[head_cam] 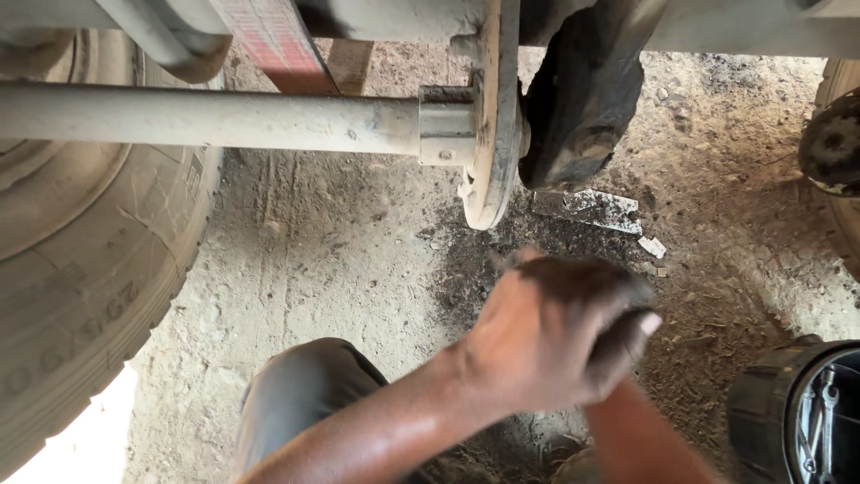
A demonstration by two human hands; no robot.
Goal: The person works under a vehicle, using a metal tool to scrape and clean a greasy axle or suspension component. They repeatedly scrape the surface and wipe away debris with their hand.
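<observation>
My left hand (546,332) reaches in from the lower left, dark with grease, its fingers curled over my right hand (632,342). The right hand comes up from the bottom edge and is mostly hidden beneath the left; only a greasy finger with a pale nail shows. Both hands are pressed together low over oil-stained dirt and slightly blurred. No tool is visible in either. Above them a grey axle tube (206,116) ends in a round metal flange (493,125), next to a black greasy part (578,99).
A large tyre (81,269) fills the left side and another wheel (838,143) shows at the right edge. A greasy flat metal piece (587,208) lies on the dirt. A black bucket (761,412) holding wrenches stands at bottom right. My knee (296,385) is bottom centre.
</observation>
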